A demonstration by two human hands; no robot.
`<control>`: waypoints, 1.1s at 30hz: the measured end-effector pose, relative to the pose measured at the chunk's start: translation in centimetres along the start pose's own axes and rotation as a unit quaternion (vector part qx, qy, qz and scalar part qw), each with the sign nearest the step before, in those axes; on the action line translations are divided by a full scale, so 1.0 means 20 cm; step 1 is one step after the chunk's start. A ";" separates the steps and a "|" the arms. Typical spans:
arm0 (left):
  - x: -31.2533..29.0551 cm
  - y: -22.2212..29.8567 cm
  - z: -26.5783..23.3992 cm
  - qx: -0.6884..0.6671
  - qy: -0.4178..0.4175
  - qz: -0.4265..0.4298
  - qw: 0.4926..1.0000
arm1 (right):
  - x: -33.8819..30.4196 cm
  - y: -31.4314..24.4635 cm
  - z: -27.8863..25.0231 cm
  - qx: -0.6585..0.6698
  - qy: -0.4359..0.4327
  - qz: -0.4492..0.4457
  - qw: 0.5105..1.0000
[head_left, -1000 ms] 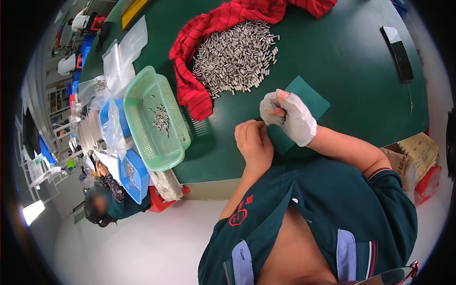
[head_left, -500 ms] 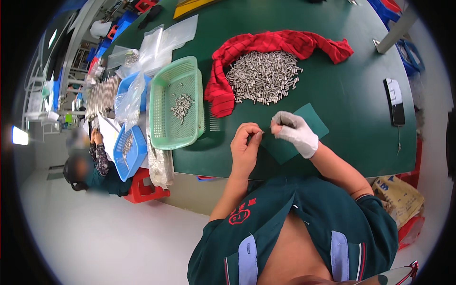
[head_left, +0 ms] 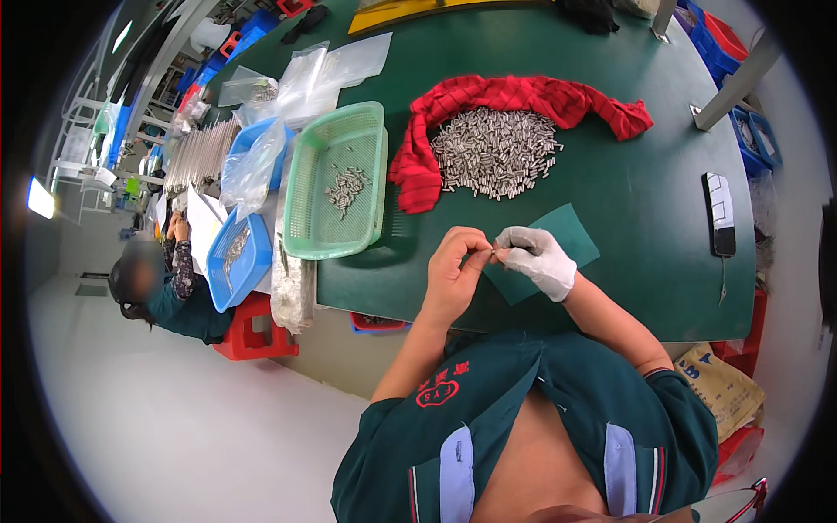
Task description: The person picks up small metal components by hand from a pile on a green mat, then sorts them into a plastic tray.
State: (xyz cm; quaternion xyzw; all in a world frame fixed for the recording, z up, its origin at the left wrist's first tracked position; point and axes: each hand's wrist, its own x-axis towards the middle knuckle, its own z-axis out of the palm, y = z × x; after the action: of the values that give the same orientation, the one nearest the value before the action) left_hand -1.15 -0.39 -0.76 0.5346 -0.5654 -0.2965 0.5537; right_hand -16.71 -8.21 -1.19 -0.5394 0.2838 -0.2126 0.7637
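Hands meet just above the near edge of the dark green desk [head_left: 610, 174]: the bare left hand [head_left: 453, 275] and the white-gloved right hand [head_left: 539, 260] both pinch a small metal pin [head_left: 493, 253] between their fingertips, too small to make out clearly. Under the right hand lies a teal abrasive pad [head_left: 571, 237], partly covered by the glove. At the near right, below the desk, a tan printed sack [head_left: 719, 383] and a red crate [head_left: 739, 449] are cut off by the person's arm. To the right on the desk lies a phone [head_left: 720, 213]. To the left stands a light green basket [head_left: 336, 179] with a few pins in it, and beyond its left side blue trays [head_left: 234, 261] and clear plastic bags [head_left: 253, 170] crowd the desk's edge. Farther off, a heap of metal pins [head_left: 495, 152] rests on a red cloth [head_left: 514, 91]. At the far edge lies a yellow flat strip [head_left: 418, 10], its shape unclear. Another person [head_left: 166, 279] sits at the left.
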 end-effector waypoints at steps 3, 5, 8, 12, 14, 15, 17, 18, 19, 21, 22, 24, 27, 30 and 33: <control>0.00 0.00 -0.02 0.006 0.000 0.004 1.000 | 0.01 0.01 0.02 0.002 0.004 -0.004 1.000; -0.01 0.01 -0.03 0.012 0.009 0.005 1.000 | 0.02 0.01 0.03 -0.003 -0.001 -0.011 1.000; 0.00 0.03 -0.04 0.030 0.029 0.009 0.999 | 0.01 0.02 0.01 0.001 -0.011 -0.014 1.000; 0.06 0.02 -0.26 0.213 0.170 0.086 0.958 | -0.02 0.03 0.02 0.011 0.019 -0.038 0.999; 0.10 0.00 -0.43 0.352 0.266 0.090 0.893 | -0.03 0.03 0.03 0.008 0.030 -0.033 0.999; 0.13 -0.01 -0.50 0.386 0.285 0.080 0.874 | -0.03 0.03 0.04 0.012 0.031 -0.033 0.999; 0.16 0.00 -0.55 0.420 0.299 0.070 0.854 | -0.03 0.03 0.03 0.014 0.031 -0.037 0.999; 0.17 -0.01 -0.55 0.414 0.314 0.070 0.851 | -0.02 0.03 0.03 0.014 0.032 -0.040 0.999; 0.19 -0.01 -0.54 0.408 0.327 0.069 0.850 | -0.02 0.03 0.02 0.017 0.039 -0.038 0.998; 0.21 -0.01 -0.44 0.373 0.270 0.069 0.885 | -0.03 0.02 0.01 0.047 0.049 -0.054 0.996; 0.22 -0.02 -0.38 0.338 0.221 0.071 0.912 | -0.03 0.00 0.01 0.046 0.056 -0.052 0.996; 0.23 -0.09 -0.26 0.288 0.154 0.055 0.944 | -0.03 -0.02 0.02 0.066 0.048 -0.054 0.995; 0.24 -0.22 -0.13 0.291 0.072 0.063 0.952 | -0.04 -0.03 0.01 0.043 0.037 -0.009 0.998; 0.26 -0.29 -0.05 0.300 0.033 0.013 0.953 | -0.05 -0.04 0.02 0.028 0.025 -0.017 0.999; 0.29 -0.32 -0.01 0.343 0.018 -0.013 0.939 | -0.06 -0.05 0.02 0.041 0.025 -0.016 0.999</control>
State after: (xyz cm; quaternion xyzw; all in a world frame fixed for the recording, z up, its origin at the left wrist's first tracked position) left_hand 1.93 -7.45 -4.91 0.7046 -0.6160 -0.0822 0.3426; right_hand -17.29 -7.52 0.10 -0.5072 0.2847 -0.2496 0.7742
